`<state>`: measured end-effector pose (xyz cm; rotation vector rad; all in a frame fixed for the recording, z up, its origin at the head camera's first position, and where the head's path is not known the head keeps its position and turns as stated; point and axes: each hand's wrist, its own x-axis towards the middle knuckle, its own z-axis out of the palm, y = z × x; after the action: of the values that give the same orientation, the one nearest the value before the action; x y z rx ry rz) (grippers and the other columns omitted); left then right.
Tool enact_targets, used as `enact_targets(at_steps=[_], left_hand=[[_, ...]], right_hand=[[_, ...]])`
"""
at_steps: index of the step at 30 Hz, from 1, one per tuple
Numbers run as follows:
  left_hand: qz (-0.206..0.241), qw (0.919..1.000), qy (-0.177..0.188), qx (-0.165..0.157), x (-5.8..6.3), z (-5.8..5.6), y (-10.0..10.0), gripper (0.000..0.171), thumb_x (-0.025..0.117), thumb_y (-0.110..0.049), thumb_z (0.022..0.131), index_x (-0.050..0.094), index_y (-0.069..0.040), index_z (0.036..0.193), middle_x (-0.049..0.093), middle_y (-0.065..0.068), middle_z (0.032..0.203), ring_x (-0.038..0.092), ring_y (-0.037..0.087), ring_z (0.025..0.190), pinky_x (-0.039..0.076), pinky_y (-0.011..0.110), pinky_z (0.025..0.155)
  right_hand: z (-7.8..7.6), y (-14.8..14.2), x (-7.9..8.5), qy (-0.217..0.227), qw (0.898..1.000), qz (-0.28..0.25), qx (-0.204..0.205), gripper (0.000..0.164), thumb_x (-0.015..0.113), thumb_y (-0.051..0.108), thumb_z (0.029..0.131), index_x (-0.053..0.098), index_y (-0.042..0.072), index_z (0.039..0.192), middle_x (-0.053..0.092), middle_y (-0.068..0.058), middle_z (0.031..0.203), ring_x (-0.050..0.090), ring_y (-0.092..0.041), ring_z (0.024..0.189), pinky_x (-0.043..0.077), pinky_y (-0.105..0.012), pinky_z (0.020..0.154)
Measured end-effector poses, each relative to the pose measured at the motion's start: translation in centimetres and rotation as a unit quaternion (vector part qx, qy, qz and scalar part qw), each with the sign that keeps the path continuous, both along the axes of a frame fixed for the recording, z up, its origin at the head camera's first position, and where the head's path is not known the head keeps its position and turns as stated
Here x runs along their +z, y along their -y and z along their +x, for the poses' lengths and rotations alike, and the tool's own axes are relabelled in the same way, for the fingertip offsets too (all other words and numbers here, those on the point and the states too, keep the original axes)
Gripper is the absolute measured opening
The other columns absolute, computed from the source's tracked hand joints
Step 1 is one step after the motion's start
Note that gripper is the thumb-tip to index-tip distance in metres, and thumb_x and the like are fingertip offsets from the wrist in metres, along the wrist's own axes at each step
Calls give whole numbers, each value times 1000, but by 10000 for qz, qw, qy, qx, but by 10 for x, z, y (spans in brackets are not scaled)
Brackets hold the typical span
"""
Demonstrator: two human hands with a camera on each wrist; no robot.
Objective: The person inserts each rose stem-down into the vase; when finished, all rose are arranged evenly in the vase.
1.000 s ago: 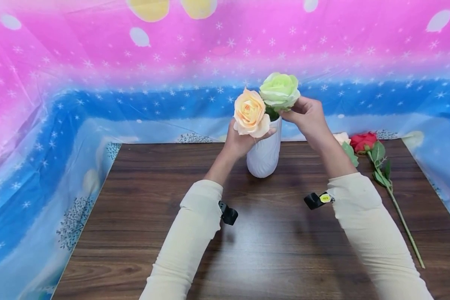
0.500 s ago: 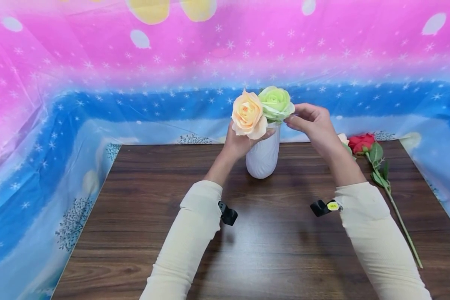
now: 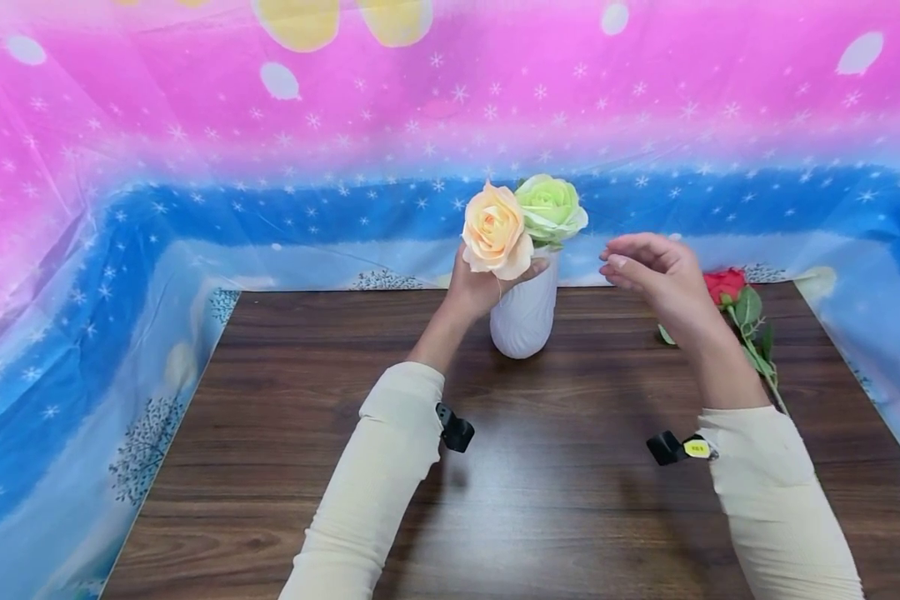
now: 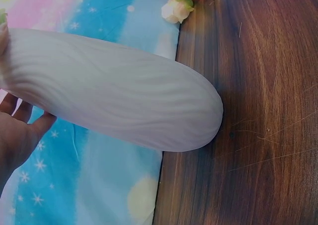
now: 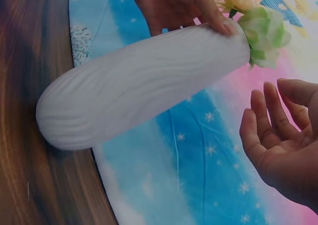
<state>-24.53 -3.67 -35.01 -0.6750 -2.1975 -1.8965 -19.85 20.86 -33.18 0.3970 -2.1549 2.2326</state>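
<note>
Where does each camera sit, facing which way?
Head: worn on the head, facing forward and down at the white vase; left hand, right hand and cream sleeves show.
Left wrist: worn there, facing the white vase; parts of both hands show.
Right wrist: worn there, facing the white vase; both hands show.
Wrist views share: white vase, wood-grain table.

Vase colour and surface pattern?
The vase is plain white with wavy, raised ridges; the ridges show best in the left wrist view.

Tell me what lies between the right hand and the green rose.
Nothing: the head view shows a bare gap from the right hand to the green rose, backdrop behind.
</note>
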Motion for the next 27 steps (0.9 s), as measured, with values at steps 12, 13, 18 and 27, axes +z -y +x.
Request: enact_targets(at_steps=[12,13,18,27], left_hand=[[-52,9999,157,19,2,1,0,74,86,-4,78,49,-3,142,57,15,138,54,25,131,48,34,111],[-47,9999,148,22,2,1,0,74,86,-4,78,49,-3,142,57,15,138,55,25,131,48,34,111],[-105,9999,95,65,1,1,0,73,87,-5,78,50,-5,141,58,13,136,56,23,129,49,33,110],[-146,9998,-9,147,-1,1,0,71,87,-8,78,50,-5,140,59,12,134,57,23,127,50,32,108]], right_hand=[[23,-43,-24,-308,9927,-1161,-81,20,60,-5,97,72,1,113,77,-1,102,76,-12,92,60,-21,85],[24,-48,-27,-346,9910,-1290,-79,21,59,-7,97,71,-1,112,77,-3,101,76,-12,91,60,-22,85],[30,-72,-42,-383,9838,-1726,-300,22,55,-11,97,70,-5,112,76,-6,100,76,-14,89,61,-24,83],[32,-107,-74,276,9736,-1901,-1236,18,63,-6,95,73,2,109,79,-3,96,77,-10,84,61,-21,76]])
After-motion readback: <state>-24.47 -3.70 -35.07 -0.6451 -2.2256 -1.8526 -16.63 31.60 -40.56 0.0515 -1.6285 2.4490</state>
